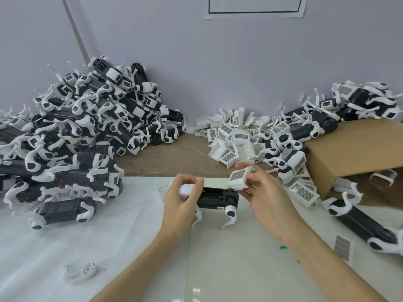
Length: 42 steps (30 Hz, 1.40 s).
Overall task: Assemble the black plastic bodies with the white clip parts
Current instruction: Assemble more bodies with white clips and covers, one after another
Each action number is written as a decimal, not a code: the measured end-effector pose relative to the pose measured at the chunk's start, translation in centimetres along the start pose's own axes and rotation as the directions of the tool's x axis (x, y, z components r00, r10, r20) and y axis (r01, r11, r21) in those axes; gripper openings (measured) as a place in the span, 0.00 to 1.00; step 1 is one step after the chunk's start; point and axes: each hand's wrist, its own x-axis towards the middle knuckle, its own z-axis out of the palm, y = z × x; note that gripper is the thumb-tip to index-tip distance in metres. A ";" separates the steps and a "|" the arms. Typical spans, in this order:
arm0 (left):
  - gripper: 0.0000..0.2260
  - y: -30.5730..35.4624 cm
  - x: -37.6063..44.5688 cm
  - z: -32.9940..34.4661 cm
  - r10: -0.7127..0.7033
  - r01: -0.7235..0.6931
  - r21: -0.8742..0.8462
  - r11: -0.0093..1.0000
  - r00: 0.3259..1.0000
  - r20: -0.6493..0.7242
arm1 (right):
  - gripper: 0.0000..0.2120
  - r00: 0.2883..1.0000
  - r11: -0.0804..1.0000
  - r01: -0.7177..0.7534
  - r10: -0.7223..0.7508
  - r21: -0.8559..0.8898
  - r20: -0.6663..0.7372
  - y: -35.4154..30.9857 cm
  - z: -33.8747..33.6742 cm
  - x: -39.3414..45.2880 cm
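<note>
My left hand (182, 199) grips the left, white-capped end of a black plastic body (214, 197) with white legs, held just above the white sheet at the centre. My right hand (265, 197) pinches a white clip part (238, 178) with a gridded label on its face. The clip sits tilted at the upper right end of the body, touching or nearly touching it. More loose white clip parts (235, 136) lie heaped at the back centre.
A large heap of assembled black-and-white bodies (82, 127) fills the left and back left. More bodies (357, 101) lie on and around a cardboard box (357, 149) at the right. One body (362, 221) lies at the right edge. A small white scrap (84, 272) rests front left.
</note>
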 end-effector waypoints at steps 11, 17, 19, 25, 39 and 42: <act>0.15 0.1 -0.3 0.3 0.095 -0.098 0.068 0.993 0.994 0.052 | 0.10 0.973 0.913 0.231 -0.226 -0.336 0.053 0.2 1.3 -0.9; 0.19 0.4 -0.8 0.7 0.222 -0.233 0.131 0.964 0.971 0.093 | 0.04 0.945 0.711 0.317 -0.296 -0.628 0.142 1.5 1.6 -0.8; 0.16 0.4 -1.0 0.9 0.246 -0.264 0.167 0.950 0.961 0.125 | 0.03 0.968 0.735 0.239 -0.230 -0.634 0.097 1.8 1.2 -0.6; 0.14 0.3 -1.1 0.9 0.228 -0.245 0.199 0.949 0.968 0.105 | 0.07 0.981 0.789 0.187 -0.182 -0.585 0.068 2.4 0.7 -0.7; 0.16 0.9 -1.3 1.1 0.202 -0.217 0.135 0.967 0.972 0.120 | 0.12 0.915 0.680 0.354 -0.394 -0.642 0.087 2.8 1.7 -1.6; 0.17 0.9 -1.3 1.0 0.198 -0.214 0.123 0.969 0.971 0.131 | 0.04 0.909 0.600 0.387 -0.376 -0.700 0.180 3.0 1.6 -1.7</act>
